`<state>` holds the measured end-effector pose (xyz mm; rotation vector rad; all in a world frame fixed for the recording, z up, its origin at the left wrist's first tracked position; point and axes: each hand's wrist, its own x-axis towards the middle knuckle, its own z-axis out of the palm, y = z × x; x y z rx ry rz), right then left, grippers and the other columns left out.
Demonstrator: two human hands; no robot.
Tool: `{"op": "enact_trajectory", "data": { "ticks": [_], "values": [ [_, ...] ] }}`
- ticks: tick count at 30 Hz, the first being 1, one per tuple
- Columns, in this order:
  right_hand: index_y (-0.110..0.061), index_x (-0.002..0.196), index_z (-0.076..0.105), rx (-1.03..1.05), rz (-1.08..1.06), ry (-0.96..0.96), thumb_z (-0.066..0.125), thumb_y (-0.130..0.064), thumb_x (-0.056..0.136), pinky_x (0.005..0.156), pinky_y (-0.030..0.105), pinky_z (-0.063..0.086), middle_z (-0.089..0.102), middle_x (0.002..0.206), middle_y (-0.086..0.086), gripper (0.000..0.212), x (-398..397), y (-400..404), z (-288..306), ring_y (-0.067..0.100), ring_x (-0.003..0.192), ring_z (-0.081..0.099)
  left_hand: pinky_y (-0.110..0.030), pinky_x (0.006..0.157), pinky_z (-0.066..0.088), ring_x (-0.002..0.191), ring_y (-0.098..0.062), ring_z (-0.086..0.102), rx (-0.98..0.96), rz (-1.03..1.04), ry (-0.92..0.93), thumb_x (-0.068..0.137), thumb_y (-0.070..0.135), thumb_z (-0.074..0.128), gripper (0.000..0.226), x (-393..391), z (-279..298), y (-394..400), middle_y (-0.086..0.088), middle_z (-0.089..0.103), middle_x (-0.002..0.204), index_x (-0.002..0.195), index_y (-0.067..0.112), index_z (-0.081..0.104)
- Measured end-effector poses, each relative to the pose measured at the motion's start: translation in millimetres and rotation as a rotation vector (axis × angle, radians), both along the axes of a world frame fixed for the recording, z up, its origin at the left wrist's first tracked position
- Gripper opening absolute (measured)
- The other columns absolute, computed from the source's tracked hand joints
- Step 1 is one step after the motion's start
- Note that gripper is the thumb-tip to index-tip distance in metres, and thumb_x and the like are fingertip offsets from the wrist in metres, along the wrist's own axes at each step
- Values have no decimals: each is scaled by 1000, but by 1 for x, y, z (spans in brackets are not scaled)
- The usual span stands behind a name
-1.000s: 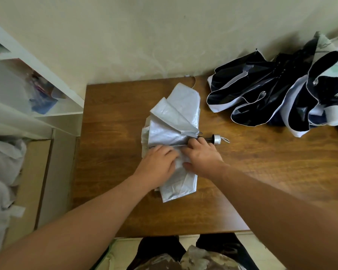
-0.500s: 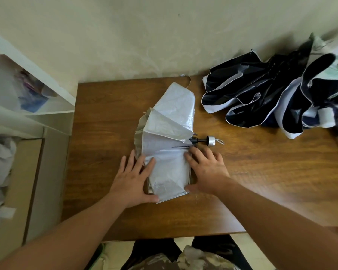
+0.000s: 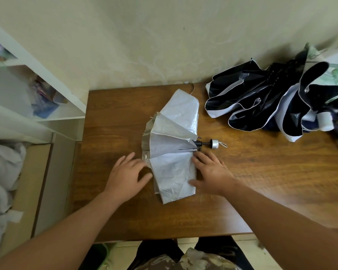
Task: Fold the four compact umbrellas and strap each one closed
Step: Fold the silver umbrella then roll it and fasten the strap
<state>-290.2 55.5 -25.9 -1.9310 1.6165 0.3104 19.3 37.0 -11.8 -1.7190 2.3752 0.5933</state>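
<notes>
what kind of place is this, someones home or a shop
Most likely a room in a home: a brown wooden table pushed against a cream patterned wall, with white open shelving holding oddments beside it.

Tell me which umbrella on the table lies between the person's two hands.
The silver umbrella in the middle of the table. The dark umbrellas with white edging lie heaped at the far right, away from both hands.

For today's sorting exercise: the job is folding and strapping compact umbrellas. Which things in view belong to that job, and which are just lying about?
Part of the job:
silver umbrella, flanked by the left hand and right hand
dark umbrellas, a loose unfolded heap at the table's far right

Just lying about:
white shelf with oddments
pale bedding
wooden table, only the work surface
</notes>
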Motion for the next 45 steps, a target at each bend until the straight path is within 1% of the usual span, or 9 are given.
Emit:
{"op": "enact_trajectory", "data": {
  "ticks": [2, 5, 10, 14, 23, 28, 32, 40, 45],
  "values": [
    [-30, 149, 51, -52, -143, -135, 58, -57, 96, 114, 47, 42, 41, 158, -8, 59, -6, -8, 12, 22, 145, 40, -41, 107, 51, 122, -12, 60, -64, 221, 136, 98, 57, 60, 38, -12, 23, -17, 15, 65, 125, 127, 33, 60],
    [-26, 106, 73, -270, -302, -204, 64, -48, 94, 77, 38, 55, 67, 106, -8, 27, -11, -22, 34, 21, 98, 66, -36, 99, 54, 122, -11, 56, -86, 403, 309, 89, 48, 80, 71, -31, 52, -43, 12, 59, 131, 146, 31, 42],
    [-31, 140, 53, -350, -372, -295, 79, -52, 84, 93, 42, 56, 58, 131, -5, 65, -3, -46, 65, 20, 117, 60, -33, 96, 47, 115, -11, 54, -75, 327, 504, 85, 41, 86, 109, -54, 82, -76, 8, 60, 124, 163, 41, 9],
    [-35, 156, 34, -404, -307, -293, 80, -50, 85, 105, 38, 48, 50, 143, -2, 85, 11, -63, 87, 21, 130, 49, -30, 93, 47, 111, -13, 62, -76, 316, 553, 93, 28, 79, 75, -67, 101, -90, 8, 68, 116, 156, 38, 42],
    [-19, 114, 75, -567, -199, -245, 74, -23, 91, 84, 42, 54, 68, 113, 2, 24, 18, -76, 92, 26, 104, 61, -21, 74, 46, 91, -4, 61, -211, 176, 570, 91, 31, 81, 15, -63, 114, -88, 16, 67, 94, 106, 33, 79],
    [-21, 93, 78, -589, -117, -302, 78, -22, 89, 79, 29, 42, 65, 91, -10, 4, 10, -57, 86, 15, 90, 54, -21, 93, 36, 118, -9, 39, -150, -17, 384, 76, 47, 90, 61, -49, 104, -72, 14, 46, 124, 129, 41, 61],
    [-24, 85, 76, -567, -68, -341, 89, -26, 80, 76, 28, 40, 60, 83, -16, 14, 9, -32, 75, 13, 85, 49, -36, 109, 42, 126, -15, 49, -232, -248, 304, 78, 32, 90, 43, -39, 85, -51, 13, 58, 128, 114, 33, 68],
    [-30, 86, 75, -444, 73, -261, 91, -40, 72, 69, 38, 49, 66, 90, -13, 23, 9, 24, 34, 22, 94, 60, -36, 97, 51, 102, -11, 63, -139, -391, 233, 73, 25, 90, 23, -34, 44, -4, 19, 71, 94, 88, 37, 77],
    [-36, 115, 67, -360, 94, -113, 88, -43, 72, 72, 42, 51, 59, 111, -7, 48, 9, 37, 18, 22, 110, 52, -33, 93, 50, 97, -10, 62, -129, -410, 207, 74, 22, 87, 21, -34, 27, 7, 20, 70, 89, 85, 36, 77]
  ]
}}
